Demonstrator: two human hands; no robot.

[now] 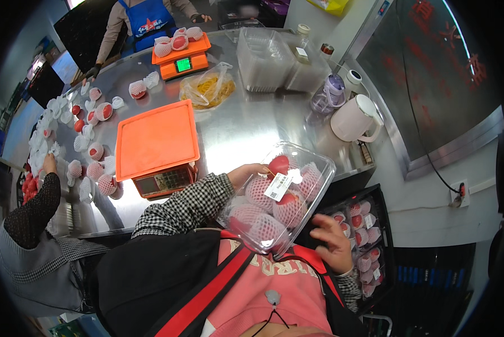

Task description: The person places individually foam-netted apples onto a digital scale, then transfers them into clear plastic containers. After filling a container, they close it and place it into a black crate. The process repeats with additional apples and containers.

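Note:
My left hand (244,176) grips the far left edge of a clear plastic clamshell box (328,173), which is tilted in front of my chest. Inside lie several red round fruits (289,208) in white foam nets; a white printed label (278,186) is on the lid. A thin yellow band, perhaps a rubber band, shows by my left fingertips. My right hand (332,243) is apart from the box, just past its near right side, fingers spread and slightly blurred, holding nothing. Below it to the right, a black crate (387,236) holds several similar packed boxes.
On the steel table (231,135) stand an orange scale (159,141), a second scale (180,63) bearing netted fruits, a bag of rubber bands (207,88), stacked clear trays (262,59), a purple-lidded bottle (329,92) and a white kettle (355,118). Co-workers' hands (49,163) are at left and far side.

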